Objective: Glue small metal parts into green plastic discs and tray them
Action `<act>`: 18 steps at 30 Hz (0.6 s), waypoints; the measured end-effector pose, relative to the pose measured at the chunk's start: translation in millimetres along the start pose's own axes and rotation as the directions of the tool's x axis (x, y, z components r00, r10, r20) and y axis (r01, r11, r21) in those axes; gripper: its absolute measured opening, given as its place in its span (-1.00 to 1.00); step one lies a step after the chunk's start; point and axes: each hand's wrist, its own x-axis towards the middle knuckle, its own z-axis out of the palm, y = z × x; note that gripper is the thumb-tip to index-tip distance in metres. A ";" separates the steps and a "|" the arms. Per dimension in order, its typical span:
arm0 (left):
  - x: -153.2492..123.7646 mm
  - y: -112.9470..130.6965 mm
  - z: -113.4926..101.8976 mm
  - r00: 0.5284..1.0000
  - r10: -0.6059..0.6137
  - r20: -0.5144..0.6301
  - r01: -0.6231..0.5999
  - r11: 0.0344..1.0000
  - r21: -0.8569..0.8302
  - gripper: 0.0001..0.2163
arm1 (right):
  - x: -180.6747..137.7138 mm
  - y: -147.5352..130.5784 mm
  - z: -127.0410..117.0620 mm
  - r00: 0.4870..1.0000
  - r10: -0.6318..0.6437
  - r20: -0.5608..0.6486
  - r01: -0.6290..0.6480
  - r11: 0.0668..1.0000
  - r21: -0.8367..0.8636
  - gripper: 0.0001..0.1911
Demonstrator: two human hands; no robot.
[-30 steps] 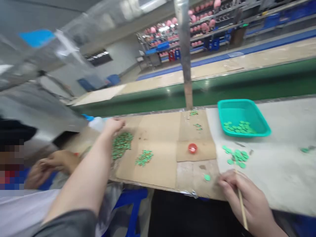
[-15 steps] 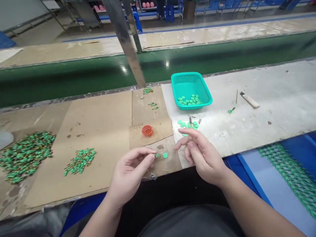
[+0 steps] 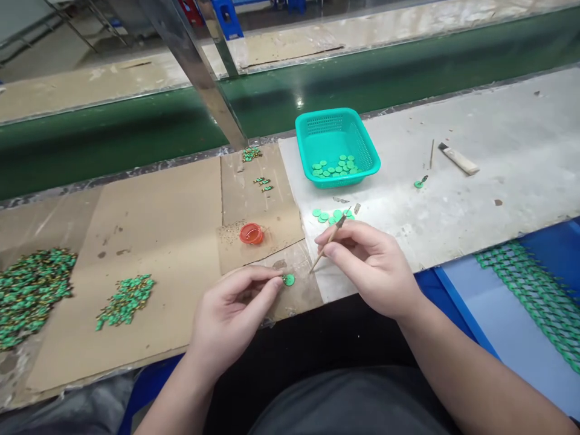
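My left hand [image 3: 240, 311] is closed, thumb and forefinger pinching a small green-and-gold piece [image 3: 284, 278], mostly hidden by the fingertips. The piece is up against a round green disc [image 3: 290, 280] near the table's front edge; I cannot tell whether it lies on top. My right hand [image 3: 369, 263] grips a thin wooden stick [image 3: 321, 255] with a dark upper end, slanted so its lower tip points down toward the table, right of the disc. More green discs [image 3: 338, 214] lie just beyond my right hand. A small red cup [image 3: 251, 234] with liquid in it stands beyond my left hand.
A turquoise basket [image 3: 372, 158] holds several green discs. Piles of green-and-gold pieces [image 3: 124, 300] lie on cardboard at left, with a larger heap [image 3: 34, 293] farther left. At right lie a flat brush [image 3: 458, 158] and another stick [image 3: 432, 154]. A metal post [image 3: 194, 66] rises behind.
My right hand, with fingers apart before, now holds the stick. My left hand has brought its small piece up to the disc. The view has shifted.
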 end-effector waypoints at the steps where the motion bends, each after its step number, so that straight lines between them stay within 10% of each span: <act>1: 0.6 -0.1 0.3 1.000 0.009 0.004 -0.009 1.000 0.004 -0.78 | -1.2 0.9 -0.2 1.000 -0.005 -0.003 0.004 1.000 -0.014 -0.92; 18: -2.0 -1.2 3.0 1.000 0.014 0.006 -0.015 0.992 0.128 -0.82 | -7.7 7.7 -1.3 0.992 -0.125 -0.022 0.121 0.984 -0.135 -0.89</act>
